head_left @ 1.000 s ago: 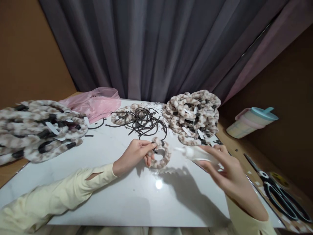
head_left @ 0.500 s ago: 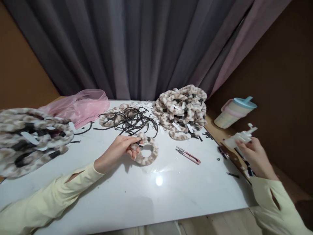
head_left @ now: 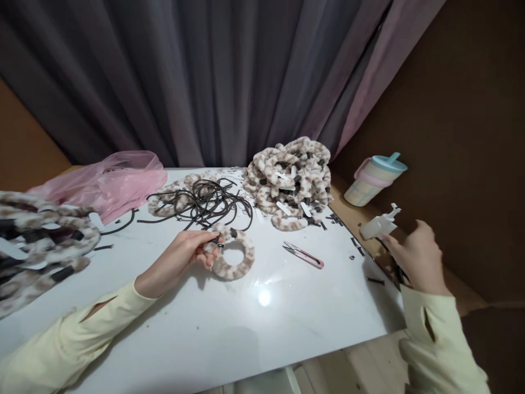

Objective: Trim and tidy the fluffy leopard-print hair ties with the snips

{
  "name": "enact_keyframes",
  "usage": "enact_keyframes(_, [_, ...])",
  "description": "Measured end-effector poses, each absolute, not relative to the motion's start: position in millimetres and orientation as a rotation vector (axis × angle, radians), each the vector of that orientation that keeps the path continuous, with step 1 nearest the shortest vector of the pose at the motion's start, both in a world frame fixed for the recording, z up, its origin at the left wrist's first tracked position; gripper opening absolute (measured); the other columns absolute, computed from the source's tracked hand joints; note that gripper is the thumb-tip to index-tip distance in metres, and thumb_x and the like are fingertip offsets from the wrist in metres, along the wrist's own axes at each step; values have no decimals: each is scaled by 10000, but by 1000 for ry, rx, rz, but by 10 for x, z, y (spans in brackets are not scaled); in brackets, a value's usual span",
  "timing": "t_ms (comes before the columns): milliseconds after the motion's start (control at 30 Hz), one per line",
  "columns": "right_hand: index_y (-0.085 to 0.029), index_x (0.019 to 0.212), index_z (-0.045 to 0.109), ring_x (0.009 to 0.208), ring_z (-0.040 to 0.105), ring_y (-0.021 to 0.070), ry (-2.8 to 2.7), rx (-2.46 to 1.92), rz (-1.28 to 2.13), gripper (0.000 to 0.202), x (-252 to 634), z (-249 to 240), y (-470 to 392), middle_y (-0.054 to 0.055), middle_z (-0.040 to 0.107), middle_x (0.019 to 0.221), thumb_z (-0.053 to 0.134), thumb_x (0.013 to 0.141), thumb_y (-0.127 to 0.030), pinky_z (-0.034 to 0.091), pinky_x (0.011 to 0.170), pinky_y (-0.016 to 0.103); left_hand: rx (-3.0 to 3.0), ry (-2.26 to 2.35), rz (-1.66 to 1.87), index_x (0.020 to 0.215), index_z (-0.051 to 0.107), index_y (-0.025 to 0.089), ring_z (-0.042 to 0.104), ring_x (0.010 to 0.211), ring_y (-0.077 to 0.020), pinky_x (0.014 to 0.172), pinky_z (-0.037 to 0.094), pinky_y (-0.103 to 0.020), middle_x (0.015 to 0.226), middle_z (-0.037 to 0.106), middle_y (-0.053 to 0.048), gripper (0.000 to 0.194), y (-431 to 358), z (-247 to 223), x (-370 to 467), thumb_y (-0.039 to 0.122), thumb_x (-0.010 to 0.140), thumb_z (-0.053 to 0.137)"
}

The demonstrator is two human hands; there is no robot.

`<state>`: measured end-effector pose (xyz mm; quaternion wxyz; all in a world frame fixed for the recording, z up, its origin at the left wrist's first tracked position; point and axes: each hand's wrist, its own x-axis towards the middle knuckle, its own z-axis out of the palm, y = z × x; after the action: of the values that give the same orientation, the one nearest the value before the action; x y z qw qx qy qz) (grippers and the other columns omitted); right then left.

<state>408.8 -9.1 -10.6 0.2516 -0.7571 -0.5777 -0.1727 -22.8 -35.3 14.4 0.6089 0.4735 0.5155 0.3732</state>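
My left hand [head_left: 186, 254] pinches the left side of a fluffy white-and-brown plush ring [head_left: 244, 261] with black bands on it, held just over the white table. My right hand [head_left: 420, 260] is at the right edge of the table, thumb and fingers apart, with nothing seen in it. A small white bottle with a bent nozzle [head_left: 377, 226] stands tilted just beyond the thumb; whether the thumb touches it I cannot tell. Thread snips with pink handles [head_left: 305, 256] lie between the two hands.
A heap of plush rings [head_left: 291, 180] sits at the back right, another pile [head_left: 45, 235] at the left. Tangled black cords [head_left: 200, 202] lie behind my left hand, next to a pink plastic bag [head_left: 123, 175]. A lidded cup [head_left: 373, 180] stands on the right; cord scraps [head_left: 375, 280] lie nearby.
My right hand has let go of the white bottle, now set down at the table's right edge. My left hand still holds the plush ring. The view has turned slightly right.
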Motion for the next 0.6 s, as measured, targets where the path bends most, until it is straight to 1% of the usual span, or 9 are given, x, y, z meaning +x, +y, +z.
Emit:
enact_keyframes(67, [-41, 1083, 520, 824, 589, 304, -1808, -2020, -440, 413, 3749, -25, -244, 260, 594, 974, 466, 856, -381, 362, 606, 361, 1074, 1176, 876, 712, 592, 95, 524, 463, -92, 481, 431, -189, 609, 593, -22, 279, -348, 130, -214, 362, 783, 554])
enact_keyframes(100, [-88, 1038, 548, 808, 599, 261, -2049, -1883, -290, 321, 3549, -14, -300, 199, 623, 938, 459, 870, -346, 389, 636, 335, 1068, 1172, 882, 707, 588, 95, 528, 466, -93, 483, 438, -190, 613, 594, -23, 275, -349, 127, -201, 357, 785, 552])
enact_keyframes(167, [-129, 981, 568, 816, 595, 240, -2379, -1681, -179, 227, 3150, -51, -358, 138, 638, 914, 521, 840, -301, 416, 659, 319, 1074, 1165, 882, 692, 576, 98, 533, 463, -92, 480, 446, -190, 617, 599, -25, 275, -359, 126, -167, 353, 790, 546])
enact_keyframes(233, [-156, 871, 585, 766, 589, 225, -2543, -1644, -253, 84, 2839, -143, -351, 88, 634, 822, 539, 814, -197, 408, 607, 302, 1110, 1154, 861, 670, 559, 102, 539, 459, -91, 478, 446, -188, 614, 605, -27, 290, -381, 130, -133, 361, 798, 537])
enact_keyframes(333, [-142, 731, 573, 674, 573, 204, -2597, -1647, -373, 145, 2639, -291, -280, 80, 611, 732, 484, 787, -42, 383, 550, 282, 1194, 1157, 840, 666, 535, 115, 560, 456, -106, 473, 449, -197, 585, 607, -23, 299, -430, 133, -98, 379, 807, 524])
enact_keyframes(400, [-133, 676, 553, 650, 567, 211, -2586, -1649, -429, 199, 2646, -336, -229, 102, 605, 708, 448, 783, -3, 379, 533, 288, 1270, 1167, 857, 694, 523, 129, 575, 456, -119, 469, 448, -204, 566, 605, -13, 284, -466, 125, -91, 387, 812, 517])
enact_keyframes(467, [-132, 697, 544, 632, 569, 209, -2529, -1641, -407, 210, 2687, -312, -203, 114, 609, 721, 411, 810, -16, 385, 521, 289, 1344, 1185, 891, 725, 511, 143, 586, 462, -125, 474, 444, -204, 556, 603, 0, 254, -503, 110, -96, 381, 813, 518])
enact_keyframes(500, [-136, 729, 540, 621, 571, 200, -2451, -1628, -301, 196, 2697, -274, -207, 109, 614, 727, 399, 834, -48, 394, 523, 286, 1382, 1197, 908, 734, 507, 149, 590, 468, -126, 481, 443, -204, 546, 597, 7, 241, -520, 102, -101, 376, 812, 521])
enact_keyframes(600, [-161, 815, 523, 557, 554, 154, -2037, -1505, 421, 148, 2622, -102, -308, 64, 626, 693, 427, 887, -248, 427, 535, 267, 1482, 1206, 954, 765, 519, 153, 605, 496, -130, 506, 446, -205, 545, 586, 17, 201, -563, 94, -116, 349, 808, 529])
